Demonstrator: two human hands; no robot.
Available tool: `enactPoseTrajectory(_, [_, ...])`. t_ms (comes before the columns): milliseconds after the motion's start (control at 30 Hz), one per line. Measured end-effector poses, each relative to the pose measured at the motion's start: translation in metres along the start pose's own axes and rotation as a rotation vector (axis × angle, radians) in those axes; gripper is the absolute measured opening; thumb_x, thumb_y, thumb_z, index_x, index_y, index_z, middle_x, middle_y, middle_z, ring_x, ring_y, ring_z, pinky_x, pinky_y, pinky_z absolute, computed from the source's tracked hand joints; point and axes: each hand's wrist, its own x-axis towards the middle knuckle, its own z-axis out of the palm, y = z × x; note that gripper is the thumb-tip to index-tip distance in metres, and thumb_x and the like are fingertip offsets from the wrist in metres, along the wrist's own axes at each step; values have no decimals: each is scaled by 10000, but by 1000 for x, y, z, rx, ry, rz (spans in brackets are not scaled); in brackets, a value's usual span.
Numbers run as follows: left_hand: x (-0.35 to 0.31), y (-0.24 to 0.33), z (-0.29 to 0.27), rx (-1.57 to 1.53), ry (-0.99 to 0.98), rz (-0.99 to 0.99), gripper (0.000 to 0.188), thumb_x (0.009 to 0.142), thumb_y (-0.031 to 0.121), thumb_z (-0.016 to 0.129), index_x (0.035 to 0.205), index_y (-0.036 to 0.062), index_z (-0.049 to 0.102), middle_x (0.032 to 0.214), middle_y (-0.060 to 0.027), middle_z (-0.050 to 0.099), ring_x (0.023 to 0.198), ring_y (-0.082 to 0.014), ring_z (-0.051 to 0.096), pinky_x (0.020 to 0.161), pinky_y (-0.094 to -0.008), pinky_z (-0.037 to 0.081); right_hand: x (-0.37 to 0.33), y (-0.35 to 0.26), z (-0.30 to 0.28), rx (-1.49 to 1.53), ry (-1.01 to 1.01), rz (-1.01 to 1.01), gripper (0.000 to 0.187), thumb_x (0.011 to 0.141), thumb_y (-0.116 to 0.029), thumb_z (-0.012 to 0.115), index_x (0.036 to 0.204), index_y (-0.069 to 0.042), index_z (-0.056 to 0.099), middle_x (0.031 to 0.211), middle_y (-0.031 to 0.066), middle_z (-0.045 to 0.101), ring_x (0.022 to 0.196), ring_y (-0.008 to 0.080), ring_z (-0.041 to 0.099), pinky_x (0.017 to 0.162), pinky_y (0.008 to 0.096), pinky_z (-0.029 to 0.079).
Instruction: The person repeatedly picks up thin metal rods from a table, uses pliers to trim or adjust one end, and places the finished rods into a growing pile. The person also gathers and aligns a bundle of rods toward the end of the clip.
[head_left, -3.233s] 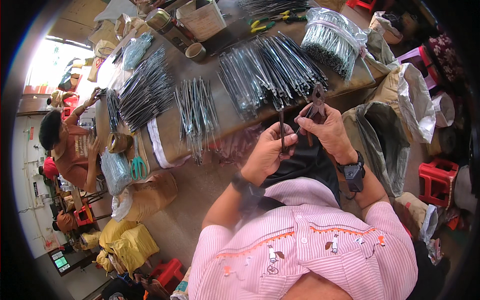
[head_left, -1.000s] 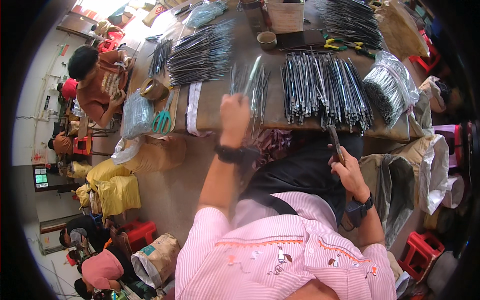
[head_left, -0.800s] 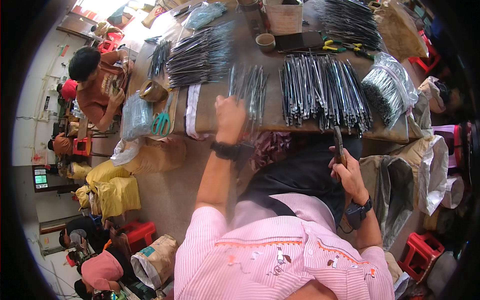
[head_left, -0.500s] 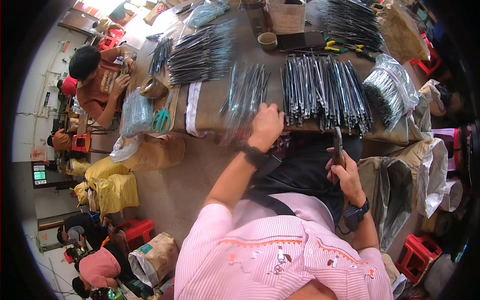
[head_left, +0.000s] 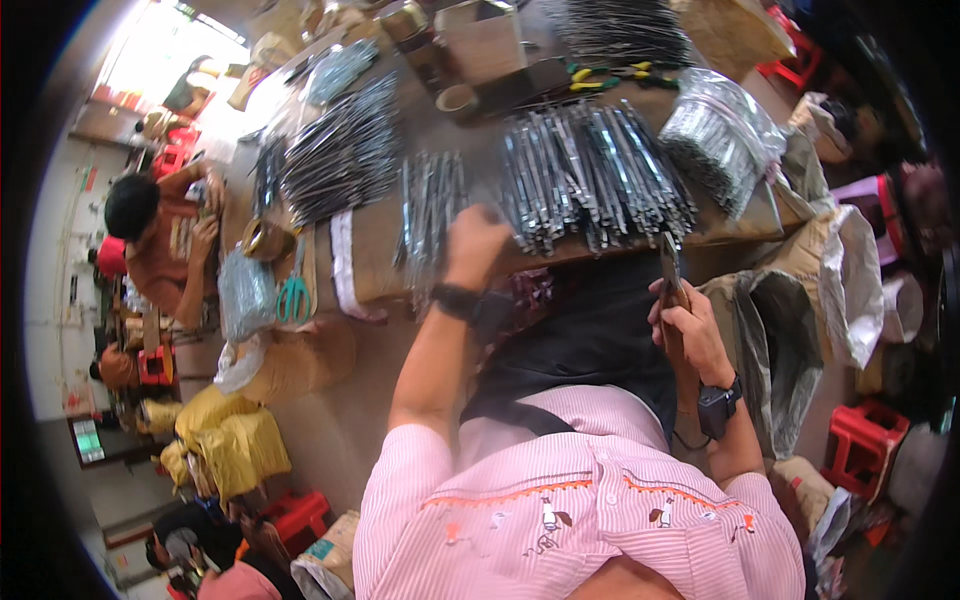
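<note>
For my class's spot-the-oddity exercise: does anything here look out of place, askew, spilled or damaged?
I see no spill or damage. Slightly askew: the small rod pile by the left hand looks ragged, its near ends seeming to jut past the table edge, though blurred. The white strip also droops there.

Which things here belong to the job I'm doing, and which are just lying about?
Likely in the job:
- pliers, held in right hand
- smaller metal-rod pile, beside left hand
- larger metal-rod pile

Seemingly lying about:
- teal-handled scissors
- small cup
- red stool, lower right
</note>
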Motion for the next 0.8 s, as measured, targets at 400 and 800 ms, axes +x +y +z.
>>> enactPoseTrajectory(400, [-68, 33, -36, -1640, -403, -749, 108, 871, -12, 577, 956, -78, 572, 903, -124, 602, 794, -187, 618, 680, -223, 585, 23, 7, -45, 346, 185, -73, 206, 873, -197, 512, 1006, -40, 529, 816, 65, 561, 672, 153, 558, 574, 288, 472])
enactPoseTrajectory(800, [-131, 97, -59, -1456, -449, -433, 210, 844, -37, 551, 1046, 21, 541, 910, -87, 601, 766, -215, 662, 614, -262, 568, 64, 5, -112, 568, 407, -379, 132, 811, -22, 526, 939, -24, 556, 830, 91, 604, 746, 208, 603, 699, 353, 521])
